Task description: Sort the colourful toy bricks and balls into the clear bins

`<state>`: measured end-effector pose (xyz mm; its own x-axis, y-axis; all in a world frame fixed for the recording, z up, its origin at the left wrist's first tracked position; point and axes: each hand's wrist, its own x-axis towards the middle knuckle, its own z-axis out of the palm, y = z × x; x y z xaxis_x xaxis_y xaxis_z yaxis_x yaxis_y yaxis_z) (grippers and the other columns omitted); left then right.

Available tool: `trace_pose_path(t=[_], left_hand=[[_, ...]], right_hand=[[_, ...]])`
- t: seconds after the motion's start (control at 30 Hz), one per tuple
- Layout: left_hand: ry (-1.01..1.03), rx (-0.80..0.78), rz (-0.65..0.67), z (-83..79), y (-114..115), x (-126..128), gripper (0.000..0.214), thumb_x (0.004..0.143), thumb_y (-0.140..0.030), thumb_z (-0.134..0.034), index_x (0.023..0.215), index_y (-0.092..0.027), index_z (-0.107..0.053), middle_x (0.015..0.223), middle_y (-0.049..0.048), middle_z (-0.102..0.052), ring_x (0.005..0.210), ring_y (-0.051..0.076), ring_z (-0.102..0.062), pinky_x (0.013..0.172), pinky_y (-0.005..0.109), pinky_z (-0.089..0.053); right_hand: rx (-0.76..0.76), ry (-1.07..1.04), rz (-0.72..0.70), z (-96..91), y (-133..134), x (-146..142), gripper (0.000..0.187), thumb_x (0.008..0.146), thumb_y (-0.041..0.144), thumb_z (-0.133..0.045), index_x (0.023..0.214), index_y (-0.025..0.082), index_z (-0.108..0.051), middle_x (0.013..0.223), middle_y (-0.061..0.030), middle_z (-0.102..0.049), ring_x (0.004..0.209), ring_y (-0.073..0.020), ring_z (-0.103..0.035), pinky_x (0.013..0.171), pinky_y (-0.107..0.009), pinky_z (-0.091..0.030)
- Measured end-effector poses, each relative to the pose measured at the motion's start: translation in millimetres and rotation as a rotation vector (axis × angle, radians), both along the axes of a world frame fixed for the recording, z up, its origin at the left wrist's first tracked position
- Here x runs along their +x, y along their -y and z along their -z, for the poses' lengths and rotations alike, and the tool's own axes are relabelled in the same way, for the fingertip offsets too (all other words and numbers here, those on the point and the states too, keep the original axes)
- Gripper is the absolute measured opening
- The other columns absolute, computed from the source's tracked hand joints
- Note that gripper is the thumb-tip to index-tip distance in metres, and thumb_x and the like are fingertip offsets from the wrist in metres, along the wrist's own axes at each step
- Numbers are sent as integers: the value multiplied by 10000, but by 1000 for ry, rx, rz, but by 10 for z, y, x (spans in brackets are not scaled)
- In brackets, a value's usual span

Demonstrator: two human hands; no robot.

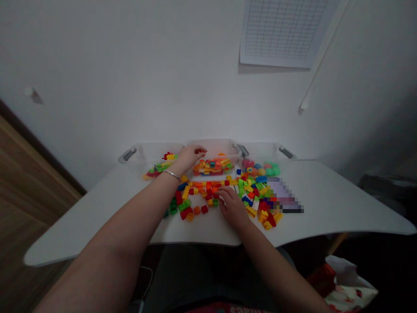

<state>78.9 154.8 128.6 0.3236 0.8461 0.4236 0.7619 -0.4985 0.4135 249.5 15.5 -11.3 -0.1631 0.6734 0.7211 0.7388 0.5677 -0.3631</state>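
Left hand [192,158], centre frame, sits over the near rim of a clear plastic bin [211,150]; fingers [201,151] curled, loosely together, tips toward the bin; any grip is hidden. Right hand [232,206], lower centre, rests among loose plastic bricks [208,188]; fingers [223,195] slightly spread, pressed down, pinch unclear. Bricks lie in a left-to-right band on the white counter [325,195], just before the bin, thickest at right. Left forearm [130,213] crosses the band's left end. Adjacent bins [153,152] stand either side; a pixelated sheet [283,195] touches the bricks at right.
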Motion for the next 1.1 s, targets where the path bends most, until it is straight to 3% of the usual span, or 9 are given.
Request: trace_pose_path(t=[0.1, 0.37, 0.53, 0.63, 0.73, 0.87, 0.97, 1.1], left_hand=[[-100, -60, -29, 49, -66, 65, 295, 888, -302, -490, 1069, -210, -705, 1083, 48, -727, 964, 177, -655, 854, 272, -476], [-269, -7, -96, 137, -35, 103, 536, 921, -496, -360, 918, -136, -756, 938, 157, -735, 1016, 304, -634, 975, 457, -374], [-234, 5, -57, 150, -50, 63, 470, 933, -445, -354, 983, -178, -738, 957, 96, -745, 998, 231, -639, 951, 372, -416], [50, 1, -5, 168, -9, 67, 410, 937, -344, -339, 1021, -193, -711, 1033, 46, -735, 993, 171, -643, 921, 304, -455], [447, 39, -2, 216, 135, 95, 348, 912, -259, -363, 987, -179, -693, 1060, 41, -719, 1027, 163, -632, 954, 322, -460], [541, 193, -1, 343, 475, 116, 232, 863, -213, -466, 938, -199, -685, 1195, 52, -654, 1155, 184, -570, 1048, 389, -407], [422, 188, 7, 485, 778, 99, 222, 842, -197, -511, 986, -190, -680, 1181, 86, -641, 1145, 203, -569, 1042, 402, -419], [66, 46, 68, 677, 1127, 21, 215, 846, -194, -527, 985, -190, -690, 1112, 90, -672, 1086, 229, -599, 994, 404, -459]], right_hand=[[-29, 3, -3, -15, 12, 1, 298, 850, 90, -474, 1082, 212, -616, 1154, -108, -599, 1124, -225, -560, 962, -415, -508], [-75, -20, -12, -54, 31, -3, 292, 834, 107, -484, 1081, 193, -613, 1159, -123, -591, 1142, -231, -545, 986, -423, -486], [-91, -30, -11, -49, 19, 16, 297, 826, 110, -483, 1084, 194, -604, 1162, -122, -595, 1144, -235, -541, 985, -439, -485], [-92, -68, 33, -29, 3, 29, 341, 818, 117, -482, 1135, 204, -576, 1167, -121, -591, 1139, -247, -543, 980, -471, -486], [-102, -125, 77, 3, -22, 35, 380, 811, 116, -470, 1175, 203, -540, 1154, -131, -582, 1118, -260, -552, 935, -485, -512], [-130, -154, 87, 40, -50, 33, 379, 800, 105, -465, 1161, 201, -529, 1137, -136, -571, 1077, -265, -564, 897, -492, -525], [-152, -147, 86, 56, -58, 28, 365, 796, 105, -463, 1143, 191, -536, 1127, -138, -570, 1068, -268, -565, 889, -497, -525], [-169, -111, 72, 72, -59, 28, 368, 795, 107, -472, 1143, 184, -560, 1115, -134, -591, 1073, -265, -566, 906, -491, -517]])
